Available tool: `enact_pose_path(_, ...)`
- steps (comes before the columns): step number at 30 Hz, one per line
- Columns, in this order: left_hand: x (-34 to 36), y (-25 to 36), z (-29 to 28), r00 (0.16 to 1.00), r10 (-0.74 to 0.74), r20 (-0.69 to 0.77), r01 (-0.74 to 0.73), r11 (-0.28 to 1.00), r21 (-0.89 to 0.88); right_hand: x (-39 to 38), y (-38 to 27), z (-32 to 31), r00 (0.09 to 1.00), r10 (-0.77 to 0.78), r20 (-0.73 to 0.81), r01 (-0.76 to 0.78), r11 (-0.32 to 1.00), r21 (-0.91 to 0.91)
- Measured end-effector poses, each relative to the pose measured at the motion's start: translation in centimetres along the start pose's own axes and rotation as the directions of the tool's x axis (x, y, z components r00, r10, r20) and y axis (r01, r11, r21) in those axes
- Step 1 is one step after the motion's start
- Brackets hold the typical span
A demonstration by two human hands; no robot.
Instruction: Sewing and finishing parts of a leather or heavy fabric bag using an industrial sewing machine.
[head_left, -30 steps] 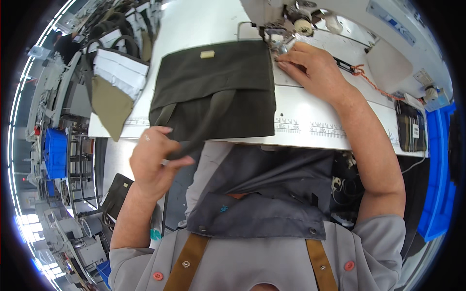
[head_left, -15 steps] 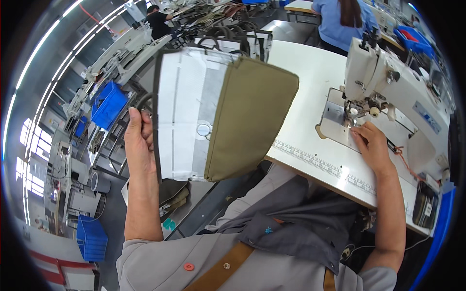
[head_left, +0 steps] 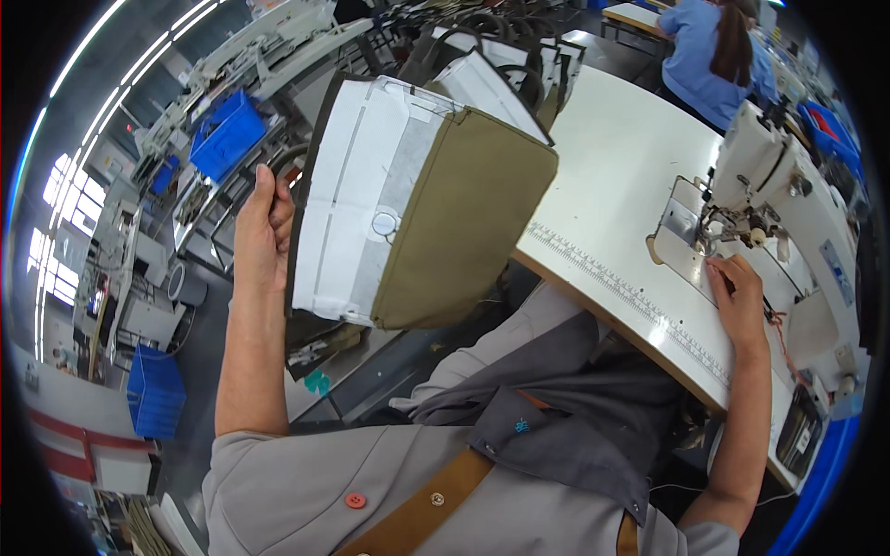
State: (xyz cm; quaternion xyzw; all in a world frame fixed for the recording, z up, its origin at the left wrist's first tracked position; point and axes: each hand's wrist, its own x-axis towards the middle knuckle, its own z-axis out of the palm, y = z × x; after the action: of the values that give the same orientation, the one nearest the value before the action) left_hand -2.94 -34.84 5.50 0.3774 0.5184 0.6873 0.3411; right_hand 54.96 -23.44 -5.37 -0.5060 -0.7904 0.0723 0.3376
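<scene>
My left hand (head_left: 264, 227) is raised at the left, its fingers closed round the dark strap edge of a bag piece (head_left: 464, 213). The piece has an olive fabric part and a white backed part, with a round fastener on the white. It hangs in the air left of the table. My right hand (head_left: 742, 295) lies on the table by the needle area of a white sewing machine (head_left: 760, 167). Thumb and forefinger are pinched together just in front of the presser foot (head_left: 708, 243); anything between them is too small to make out.
Behind the held piece are more white-and-olive bag pieces (head_left: 484, 88) with dark handles. A printed ruler (head_left: 621, 287) runs along the front edge of the white table (head_left: 603, 157). A person in blue (head_left: 709, 60) sits beyond it. Blue bins (head_left: 227, 134) stand at the left.
The view has turned, so the machine and table appear farther right. The bag piece is tilted a little more, and another white piece shows behind it. My right hand stays by the needle.
</scene>
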Motion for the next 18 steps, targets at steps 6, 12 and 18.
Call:
enact_pose_path(6, 0.8, -1.5, -8.4, 0.986, -0.104, -0.134, 0.102, 0.995, -0.019, -0.2, 0.2, -0.2, 0.999, 0.004, 0.041, -0.003, 1.0, -0.019)
enact_pose_path(12, 1.3, -5.8, -19.0, 0.927, -0.162, -0.339, 0.196, 0.978, 0.068, -0.1, 2.4, 0.1, 0.993, 0.029, 0.113, -0.023, 0.998, -0.051)
enact_pose_path(18, 3.3, -7.0, -21.6, 0.882, -0.118, -0.456, 0.107, 0.993, -0.051, -0.2, 4.8, 0.0, 0.995, 0.022, 0.097, -0.007, 0.988, -0.152)
